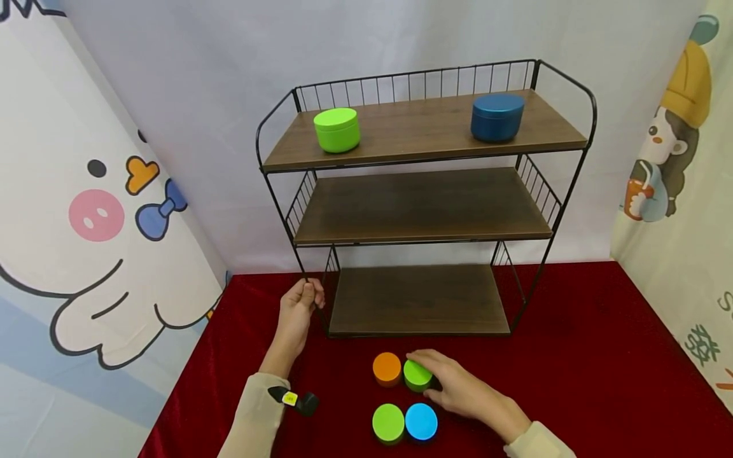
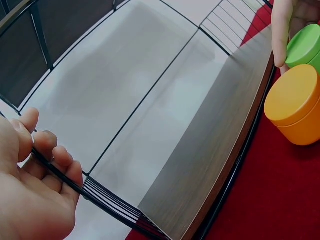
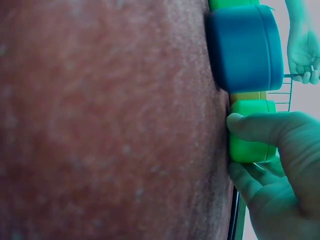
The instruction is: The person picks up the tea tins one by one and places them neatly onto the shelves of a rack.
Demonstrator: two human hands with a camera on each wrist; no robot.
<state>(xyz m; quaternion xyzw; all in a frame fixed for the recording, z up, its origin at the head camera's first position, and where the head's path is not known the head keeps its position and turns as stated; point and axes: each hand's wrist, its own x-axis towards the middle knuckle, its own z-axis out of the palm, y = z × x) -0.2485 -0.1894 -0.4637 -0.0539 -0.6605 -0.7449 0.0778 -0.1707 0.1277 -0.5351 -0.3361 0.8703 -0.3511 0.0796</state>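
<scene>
My left hand grips the thin black left front post of a three-tier rack with dark wooden shelves; the left wrist view shows its fingers curled round the wire. On the red cloth before the rack, my right hand holds a small round green tin between thumb and fingers. The right wrist view shows the thumb on one side of the tin and fingers on the other. Left of it stands an orange tin. Nearer me, a lighter green tin and a blue tin stand side by side.
The rack's top shelf bears a larger green tin at left and a dark blue oval tin at right. Red cloth covers the table. Printed curtains hang at both sides, with a pale one behind the rack.
</scene>
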